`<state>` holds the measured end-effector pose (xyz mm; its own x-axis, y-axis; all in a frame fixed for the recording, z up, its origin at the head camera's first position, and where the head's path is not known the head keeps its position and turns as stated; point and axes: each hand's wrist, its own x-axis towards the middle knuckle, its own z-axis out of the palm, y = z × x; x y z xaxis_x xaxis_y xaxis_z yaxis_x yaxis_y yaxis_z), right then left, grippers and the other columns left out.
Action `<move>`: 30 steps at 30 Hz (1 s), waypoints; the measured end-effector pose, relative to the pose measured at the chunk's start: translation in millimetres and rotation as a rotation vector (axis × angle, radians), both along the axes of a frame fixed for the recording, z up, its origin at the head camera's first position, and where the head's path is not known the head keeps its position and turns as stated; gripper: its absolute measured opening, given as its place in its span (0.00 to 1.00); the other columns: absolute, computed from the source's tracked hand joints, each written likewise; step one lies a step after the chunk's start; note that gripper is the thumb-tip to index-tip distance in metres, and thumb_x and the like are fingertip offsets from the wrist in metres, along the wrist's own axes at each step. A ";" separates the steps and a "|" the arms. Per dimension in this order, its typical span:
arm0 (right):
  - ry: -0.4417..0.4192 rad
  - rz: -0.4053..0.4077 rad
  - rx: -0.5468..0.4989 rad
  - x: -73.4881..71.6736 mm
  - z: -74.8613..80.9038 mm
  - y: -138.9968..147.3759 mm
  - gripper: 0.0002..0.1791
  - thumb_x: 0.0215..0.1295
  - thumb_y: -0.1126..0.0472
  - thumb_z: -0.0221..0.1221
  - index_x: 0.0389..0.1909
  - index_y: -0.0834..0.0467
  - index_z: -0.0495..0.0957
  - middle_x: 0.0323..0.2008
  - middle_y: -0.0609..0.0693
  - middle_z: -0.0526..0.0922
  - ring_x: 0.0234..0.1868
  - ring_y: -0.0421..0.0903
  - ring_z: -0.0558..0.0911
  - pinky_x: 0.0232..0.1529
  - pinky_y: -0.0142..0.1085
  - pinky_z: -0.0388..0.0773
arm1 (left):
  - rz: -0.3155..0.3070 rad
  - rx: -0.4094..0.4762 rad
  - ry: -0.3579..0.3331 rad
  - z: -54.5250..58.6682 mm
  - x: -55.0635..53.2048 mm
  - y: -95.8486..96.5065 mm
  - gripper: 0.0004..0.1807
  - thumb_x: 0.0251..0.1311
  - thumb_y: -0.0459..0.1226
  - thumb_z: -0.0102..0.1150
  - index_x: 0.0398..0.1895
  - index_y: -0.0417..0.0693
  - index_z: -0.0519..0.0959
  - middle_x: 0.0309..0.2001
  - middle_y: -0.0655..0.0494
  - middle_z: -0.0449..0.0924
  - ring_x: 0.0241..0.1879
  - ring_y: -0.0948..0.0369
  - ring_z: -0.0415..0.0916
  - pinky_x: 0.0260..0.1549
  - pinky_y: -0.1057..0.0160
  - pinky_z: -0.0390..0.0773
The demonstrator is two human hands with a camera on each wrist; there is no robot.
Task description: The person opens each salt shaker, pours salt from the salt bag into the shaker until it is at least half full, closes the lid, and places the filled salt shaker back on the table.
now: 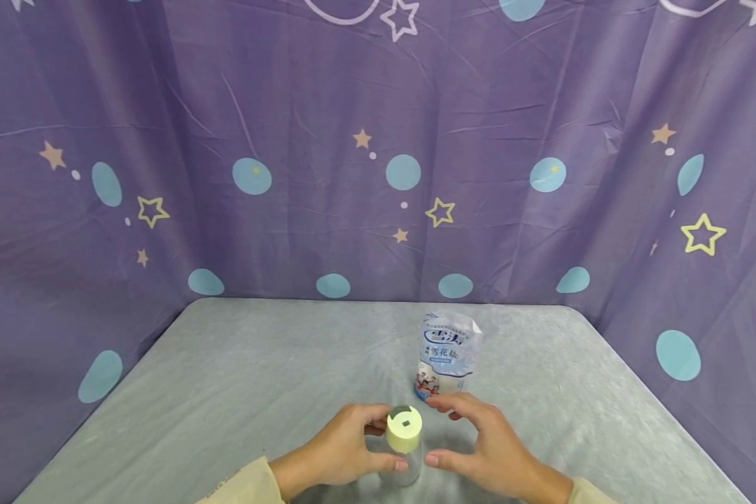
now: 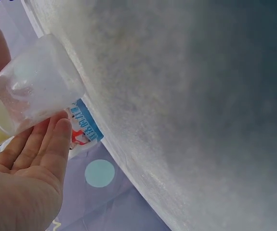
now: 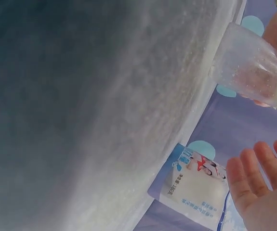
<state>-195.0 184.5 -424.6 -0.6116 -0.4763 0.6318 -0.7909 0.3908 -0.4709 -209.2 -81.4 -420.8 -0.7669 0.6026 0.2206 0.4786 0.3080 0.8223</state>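
Observation:
A clear seasoning jar [image 1: 409,470] with a pale yellow lid [image 1: 404,432] stands upright on the table at the front. White grains cling to its wall in the right wrist view. My left hand [image 1: 348,446] is at the jar's left side, thumb in front and fingers [image 2: 44,144] behind, fairly straight and loosely around it. On the other side, my right hand [image 1: 488,448] is held with its fingers spread and apart from the jar, nothing in it. Behind that hand stands a blue and white salt bag [image 1: 449,353]; the right fingertips overlap its lower edge in the head view.
A grey cloth covers the table [image 1: 277,364]. Past its far edge hangs a purple curtain [image 1: 327,231] with stars and blue dots, which also closes in both sides.

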 end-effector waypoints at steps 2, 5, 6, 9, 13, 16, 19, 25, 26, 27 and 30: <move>0.000 0.007 -0.006 0.0 -0.5 -1.4 0.36 0.53 0.53 0.79 0.63 0.50 0.77 0.57 0.45 0.83 0.52 0.42 0.82 0.47 0.40 0.81 | -0.005 0.004 -0.007 0.2 0.0 -0.2 0.29 0.50 0.44 0.81 0.57 0.50 0.82 0.49 0.68 0.84 0.47 0.69 0.81 0.53 0.62 0.81; 0.000 0.010 -0.008 0.1 -0.7 -3.1 0.36 0.52 0.53 0.79 0.63 0.49 0.77 0.56 0.45 0.83 0.52 0.42 0.82 0.47 0.40 0.81 | -0.008 0.008 -0.012 0.2 0.2 -0.5 0.28 0.50 0.43 0.81 0.56 0.51 0.83 0.48 0.69 0.84 0.47 0.69 0.81 0.52 0.63 0.81; 0.003 0.010 -0.009 -0.1 -0.8 -3.5 0.36 0.52 0.53 0.79 0.63 0.49 0.77 0.56 0.45 0.83 0.52 0.42 0.82 0.47 0.40 0.81 | -0.008 0.008 -0.011 0.2 0.3 -0.5 0.28 0.50 0.43 0.81 0.56 0.51 0.83 0.48 0.69 0.84 0.47 0.69 0.81 0.52 0.63 0.81; 0.016 0.012 -0.013 -0.6 0.2 -5.3 0.37 0.50 0.55 0.80 0.63 0.50 0.77 0.56 0.45 0.83 0.52 0.43 0.82 0.47 0.40 0.81 | -0.008 0.007 -0.009 0.3 0.4 -0.7 0.28 0.50 0.43 0.81 0.55 0.52 0.83 0.48 0.69 0.84 0.47 0.69 0.81 0.52 0.64 0.81; 0.020 0.020 -0.021 -1.1 2.7 -8.2 0.37 0.49 0.57 0.80 0.62 0.51 0.78 0.56 0.46 0.83 0.52 0.43 0.82 0.47 0.40 0.81 | -0.014 0.008 -0.011 0.3 0.2 -0.9 0.27 0.50 0.44 0.81 0.55 0.53 0.83 0.48 0.69 0.84 0.47 0.69 0.81 0.52 0.63 0.81; 0.013 0.030 -0.025 -1.2 4.6 -10.8 0.36 0.51 0.55 0.79 0.62 0.51 0.78 0.56 0.45 0.83 0.52 0.43 0.82 0.48 0.40 0.81 | -0.018 0.010 -0.014 0.6 0.4 -0.9 0.27 0.50 0.43 0.81 0.55 0.54 0.83 0.48 0.69 0.84 0.47 0.69 0.81 0.53 0.62 0.81; 0.010 0.039 -0.026 -1.4 5.5 -13.7 0.35 0.53 0.52 0.78 0.62 0.51 0.78 0.56 0.45 0.83 0.52 0.43 0.82 0.47 0.40 0.81 | -0.021 0.010 -0.012 0.9 1.0 -0.7 0.25 0.51 0.43 0.81 0.53 0.55 0.83 0.47 0.70 0.84 0.47 0.69 0.81 0.53 0.61 0.81; -0.007 0.046 -0.026 -1.9 6.2 -17.7 0.34 0.54 0.50 0.78 0.62 0.49 0.78 0.55 0.44 0.83 0.51 0.41 0.81 0.45 0.40 0.80 | -0.031 0.018 0.015 -0.3 1.8 0.2 0.24 0.51 0.43 0.81 0.51 0.55 0.84 0.46 0.70 0.84 0.47 0.69 0.81 0.53 0.62 0.81; -0.007 0.046 -0.027 -2.0 6.4 -18.2 0.33 0.54 0.50 0.78 0.61 0.49 0.78 0.55 0.44 0.83 0.50 0.41 0.81 0.45 0.40 0.80 | -0.034 0.019 0.019 -0.5 1.6 0.5 0.23 0.51 0.43 0.81 0.51 0.55 0.84 0.46 0.70 0.84 0.47 0.69 0.81 0.53 0.63 0.81; -0.004 0.047 -0.028 -2.0 6.6 -18.7 0.33 0.54 0.51 0.78 0.61 0.49 0.78 0.54 0.44 0.83 0.50 0.41 0.81 0.45 0.40 0.80 | -0.037 0.020 0.024 -0.8 1.5 0.8 0.23 0.51 0.43 0.81 0.51 0.55 0.84 0.46 0.70 0.84 0.47 0.69 0.81 0.52 0.63 0.81; 0.007 0.048 -0.033 -1.9 7.5 -20.3 0.33 0.53 0.51 0.78 0.61 0.50 0.79 0.53 0.45 0.83 0.48 0.41 0.81 0.44 0.38 0.80 | -0.043 0.018 0.035 -1.0 1.4 1.8 0.23 0.52 0.44 0.80 0.51 0.55 0.84 0.47 0.69 0.84 0.46 0.69 0.81 0.52 0.63 0.81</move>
<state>-196.9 164.2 -417.1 -0.5837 -0.4841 0.6518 -0.8119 0.3367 -0.4770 -207.8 -79.5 -421.8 -0.7320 0.6306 0.2579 0.5198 0.2722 0.8098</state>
